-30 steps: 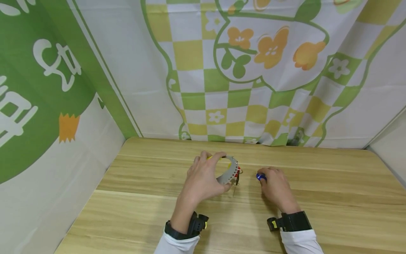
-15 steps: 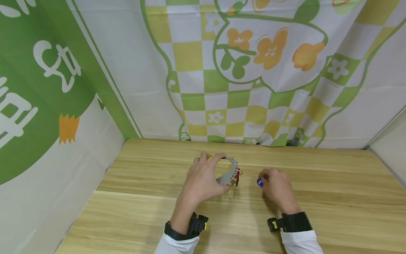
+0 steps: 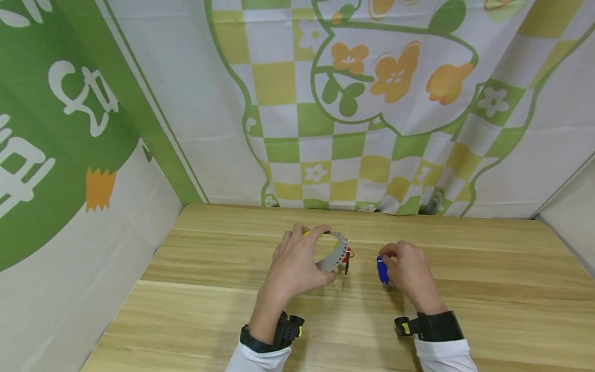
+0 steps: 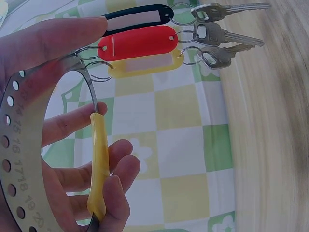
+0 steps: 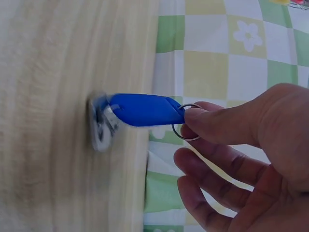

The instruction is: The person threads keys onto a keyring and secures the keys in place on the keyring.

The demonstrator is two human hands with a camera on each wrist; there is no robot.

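My left hand (image 3: 297,261) grips a large grey metal key ring holder (image 3: 333,260) with numbered holes and a yellow handle (image 4: 99,162). From its rim hang a black key tag (image 4: 165,13), a red key tag (image 4: 145,42) and a yellow key tag (image 4: 118,70), each with a silver key; the red tag's key (image 4: 210,34) is in the middle. To the right, my right hand (image 3: 410,271) pinches the small split ring (image 5: 179,134) of a blue key tag (image 5: 145,111) between thumb and index finger. Below that tag dangles a blurred silver key (image 5: 100,129).
Both hands are above a wooden table (image 3: 195,305). A checked, flowered curtain (image 3: 279,119) hangs behind its far edge, and a green-and-white printed sheet (image 3: 69,170) borders the left side.
Under my right fingers the blue key tag has swung down; it now hangs at full length with its key showing below. My left hand stays almost still with the key ring holder.
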